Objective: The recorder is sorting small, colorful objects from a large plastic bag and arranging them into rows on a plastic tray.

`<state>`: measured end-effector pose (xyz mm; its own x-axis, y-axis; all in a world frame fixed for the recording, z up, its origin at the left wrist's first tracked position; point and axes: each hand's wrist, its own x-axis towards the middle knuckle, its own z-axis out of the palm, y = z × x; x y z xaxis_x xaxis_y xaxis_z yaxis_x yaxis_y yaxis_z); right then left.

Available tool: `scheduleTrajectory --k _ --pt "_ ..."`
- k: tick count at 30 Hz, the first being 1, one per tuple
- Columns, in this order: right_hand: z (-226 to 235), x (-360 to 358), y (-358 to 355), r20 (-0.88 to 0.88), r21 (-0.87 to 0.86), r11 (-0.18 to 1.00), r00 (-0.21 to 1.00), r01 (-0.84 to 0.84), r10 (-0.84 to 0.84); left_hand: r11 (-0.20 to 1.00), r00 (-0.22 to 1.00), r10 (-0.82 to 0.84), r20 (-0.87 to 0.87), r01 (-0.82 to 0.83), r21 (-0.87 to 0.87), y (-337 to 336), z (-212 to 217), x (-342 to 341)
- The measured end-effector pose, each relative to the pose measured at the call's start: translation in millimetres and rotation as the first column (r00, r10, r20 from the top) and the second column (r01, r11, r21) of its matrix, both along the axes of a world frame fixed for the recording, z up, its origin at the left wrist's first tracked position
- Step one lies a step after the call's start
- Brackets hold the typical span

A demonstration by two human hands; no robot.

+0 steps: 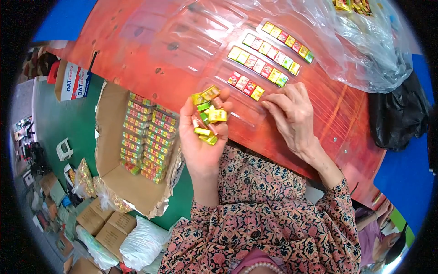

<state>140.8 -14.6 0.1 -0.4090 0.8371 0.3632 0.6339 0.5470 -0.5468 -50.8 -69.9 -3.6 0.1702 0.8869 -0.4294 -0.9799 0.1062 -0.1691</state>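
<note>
- Left hand palm up, cupped round a heap of small wrapped sweets, yellow and green.
- Right hand fingers together, pinching at clear plastic tray on red table.
- Tray rows part-filled with coloured sweets.
- Cardboard box left, stacked with filled packs.

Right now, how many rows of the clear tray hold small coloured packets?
4. Top row, second row, third row, and a partly filled fourth row by the right hand. Glare may hide others.
</note>
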Motion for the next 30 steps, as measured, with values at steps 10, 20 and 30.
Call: scheduleTrajectory --k 10,20,30 --pt "42 -23 6 -0.254 0.015 0.982 0.949 -0.189 0.187 0.985 0.988 -0.07 -0.138 0.09 0.146 8 3 27" --pt "50 -45 6 0.106 -0.118 0.962 0.96 -0.248 0.26 0.996 0.943 -0.047 -0.328 0.022 -0.081 8 9 45" --pt "62 -16 27 -0.164 -0.096 0.971 0.966 -0.218 0.201 0.997 0.951 -0.059 -0.304 0.07 0.024 10 8 37"
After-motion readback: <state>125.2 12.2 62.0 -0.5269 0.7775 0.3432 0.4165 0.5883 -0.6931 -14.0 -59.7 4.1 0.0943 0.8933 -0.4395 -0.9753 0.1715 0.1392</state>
